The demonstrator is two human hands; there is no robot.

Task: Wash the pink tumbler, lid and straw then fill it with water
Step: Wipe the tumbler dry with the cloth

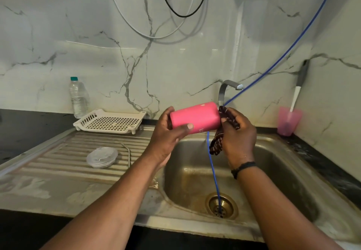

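Both your forearms extend forward from the lower edge of view, converging at centre. Your left hand (168, 132) is curled, thumb across the front, gripping the tumbler (195, 117) sideways. Your right hand (239, 134) is curled, pinching the cloth (227, 116) at the tumbler's end. A dark band circles your right wrist.

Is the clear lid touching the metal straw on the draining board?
Apart. The head view shows the clear lid lying on the draining board, with a strip of bare ribbed steel between its edge and the metal straw beside it.
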